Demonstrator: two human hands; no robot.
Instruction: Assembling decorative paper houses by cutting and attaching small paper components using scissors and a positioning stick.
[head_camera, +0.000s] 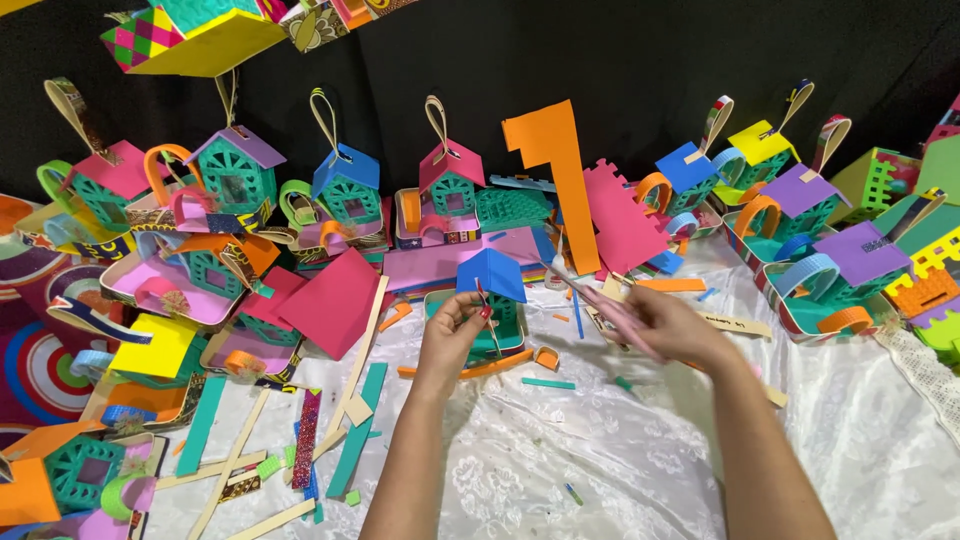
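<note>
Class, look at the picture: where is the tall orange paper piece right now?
The orange piece stands upright at top centre, against the black backdrop, between the pink-roofed house and a pink sheet.

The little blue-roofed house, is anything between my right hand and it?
Nothing solid. The left hand pinches a thin strip at the blue-roofed house; the right hand, gripping a blurred pink strip, sits beside it across bare white cloth.

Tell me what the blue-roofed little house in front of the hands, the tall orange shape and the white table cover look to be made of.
Blue-roofed house: probably matte craft foam or card; flat cut panels, a creased roof, lattice cut-outs.
Tall orange shape: the same kind of stiff matte sheet, with clean straight cut edges.
White table cover: thin fabric, likely lace or embossed cloth; it wrinkles and shows a floral pattern.
</note>
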